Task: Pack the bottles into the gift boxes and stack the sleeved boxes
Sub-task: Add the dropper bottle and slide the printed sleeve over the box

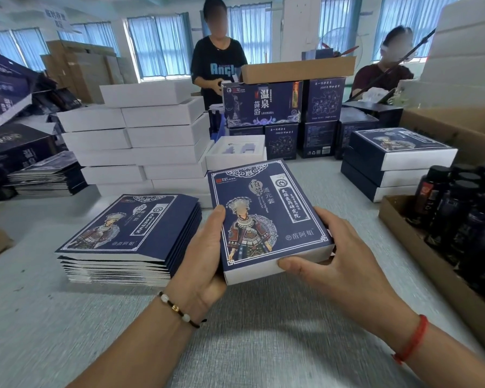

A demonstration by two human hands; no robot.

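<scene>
both hands clamped the sleeved box (266, 219), left hand (205, 256) and right hand (339, 253) flanking it; finished stack (398, 161) lay at two o'clock, nearer the right.

At frame centre, a sleeved box (266, 219) sits between both hands above the desk (235, 331). Flat sleeves (129, 236) stack to its left, white boxes (151, 135) behind, bottles (465, 214) in a carton at right, stacked sleeved boxes (395, 161) at upper right.
</scene>
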